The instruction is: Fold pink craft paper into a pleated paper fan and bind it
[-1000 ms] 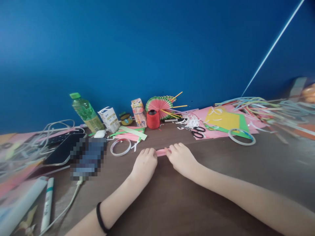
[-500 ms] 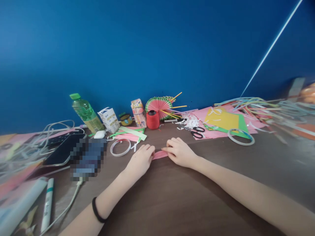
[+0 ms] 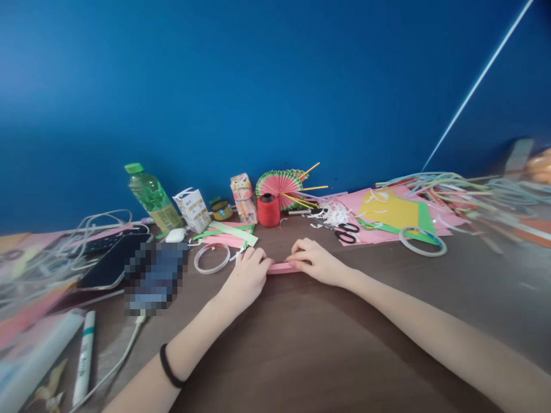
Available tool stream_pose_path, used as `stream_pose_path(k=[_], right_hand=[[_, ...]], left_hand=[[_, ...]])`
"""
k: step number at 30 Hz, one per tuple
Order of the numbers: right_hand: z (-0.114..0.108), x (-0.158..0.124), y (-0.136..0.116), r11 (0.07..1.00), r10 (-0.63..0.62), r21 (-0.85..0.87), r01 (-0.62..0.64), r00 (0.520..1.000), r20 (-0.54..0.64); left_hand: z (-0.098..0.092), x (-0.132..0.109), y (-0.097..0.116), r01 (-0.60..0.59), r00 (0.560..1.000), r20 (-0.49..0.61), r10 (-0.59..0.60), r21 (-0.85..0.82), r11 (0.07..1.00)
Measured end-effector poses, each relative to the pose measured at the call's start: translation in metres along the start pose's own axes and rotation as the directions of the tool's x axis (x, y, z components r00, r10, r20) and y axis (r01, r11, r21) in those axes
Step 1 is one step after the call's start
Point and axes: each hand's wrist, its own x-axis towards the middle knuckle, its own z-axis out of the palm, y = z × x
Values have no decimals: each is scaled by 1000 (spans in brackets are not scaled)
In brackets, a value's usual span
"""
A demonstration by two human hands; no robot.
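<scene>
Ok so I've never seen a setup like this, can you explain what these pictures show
There's no robot here: a camera worn on someone's head looks forward and down at a desk. Their bare left hand and right hand hold a pink strip between them. Farther back, before a blue wall, are a bottle, a spool and a fan, with scissors and coloured paper to the right. A tape roll lies left of the hands.
</scene>
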Motion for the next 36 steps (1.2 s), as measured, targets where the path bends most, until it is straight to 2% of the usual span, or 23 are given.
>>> stream_pose_path(k=[3, 9, 12, 18, 20, 24, 27, 30, 36], right_hand=[[-5, 2, 3, 999, 13, 53, -12, 1000, -14], [-12, 3, 0, 989, 36, 144, -41, 999, 36], [-12, 3, 0, 988, 55, 143, -54, 999, -1], [-9, 3, 5, 999, -46, -29, 43, 989, -140], [-8, 2, 8, 992, -94, -94, 79, 981, -170], [-8, 1, 9, 967, -190, -207, 149, 961, -200], [-10, 1, 8, 935, -255, -295, 197, 951, -176], [-9, 1, 8, 894, -306, -372, 248, 946, -105], [-6, 2, 12, 854, -323, -428, 296, 946, 11]], left_hand=[[-3, 2, -1, -13, 998, -65, 16, 35, 999], [-3, 3, -3, -37, 989, -141, 49, 83, 996], [-1, 3, -4, -48, 983, -174, 58, 65, 997], [-2, 4, -10, -5, 993, -118, -2, -60, 998], [-3, 4, -12, 10, 991, -132, -24, -105, 994], [-2, 4, -14, 21, 989, -135, -57, -254, 967], [-1, 4, -15, 43, 989, -121, -87, -329, 943], [1, 4, -16, 63, 989, -109, -98, -292, 954], [5, 2, -14, 1, 996, -91, -4, -32, 999]])
